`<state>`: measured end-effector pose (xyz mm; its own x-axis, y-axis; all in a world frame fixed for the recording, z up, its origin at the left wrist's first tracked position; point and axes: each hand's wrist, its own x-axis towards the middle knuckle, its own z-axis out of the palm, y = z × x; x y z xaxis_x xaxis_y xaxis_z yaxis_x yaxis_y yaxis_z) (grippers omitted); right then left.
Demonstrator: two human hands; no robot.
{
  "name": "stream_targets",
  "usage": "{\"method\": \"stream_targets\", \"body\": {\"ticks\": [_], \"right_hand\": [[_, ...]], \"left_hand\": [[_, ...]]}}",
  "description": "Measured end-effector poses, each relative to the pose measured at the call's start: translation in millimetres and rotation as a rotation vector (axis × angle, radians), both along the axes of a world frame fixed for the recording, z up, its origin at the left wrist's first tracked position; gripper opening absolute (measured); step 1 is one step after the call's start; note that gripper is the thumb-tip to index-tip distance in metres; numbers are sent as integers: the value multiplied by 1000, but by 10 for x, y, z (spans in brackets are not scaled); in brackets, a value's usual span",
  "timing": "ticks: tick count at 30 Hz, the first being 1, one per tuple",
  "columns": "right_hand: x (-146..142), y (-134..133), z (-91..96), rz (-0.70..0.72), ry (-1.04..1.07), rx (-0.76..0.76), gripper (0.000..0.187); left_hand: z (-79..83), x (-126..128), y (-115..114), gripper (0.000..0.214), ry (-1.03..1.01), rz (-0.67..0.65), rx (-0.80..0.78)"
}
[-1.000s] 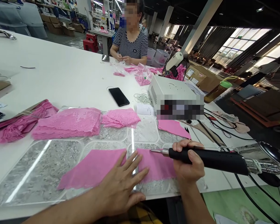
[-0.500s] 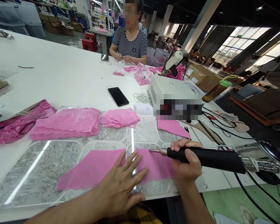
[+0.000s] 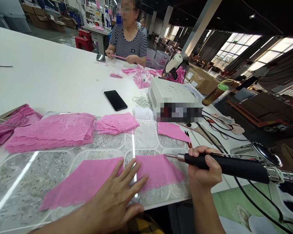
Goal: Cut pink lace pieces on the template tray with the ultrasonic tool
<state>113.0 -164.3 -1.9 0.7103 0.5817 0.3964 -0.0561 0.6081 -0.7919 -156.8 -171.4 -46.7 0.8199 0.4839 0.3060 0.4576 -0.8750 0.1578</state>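
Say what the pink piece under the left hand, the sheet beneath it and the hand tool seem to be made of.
Pink piece: thin matte fabric, probably lace; its lower edge is scalloped. Sheet: glossy clear plastic or glass, by its glare streak; grey mottling shows through. Hand tool: matte black grip, likely plastic, with shiny metal tip.

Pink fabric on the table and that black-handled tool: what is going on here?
A person works at a white table. The left hand lies flat, fingers spread, on a piece of pink fabric spread on a clear plate. The right hand grips a black-handled tool, its metal tip by the fabric's upper right corner. Stacks of pink lace lie behind, near a white machine box. Across the table a co-worker in a striped shirt handles a pink strip.
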Motion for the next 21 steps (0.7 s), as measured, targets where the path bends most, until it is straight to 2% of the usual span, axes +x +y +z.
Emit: {"method": "stream_targets", "body": {"ticks": [10,21], "right_hand": [[6,-16,-58,7,-14,5,10],[-13,4,-91,35,-19,-6,10]], "left_hand": [[31,8,1,69,11,0,65],[49,9,22,68,21,-10,48]]}}
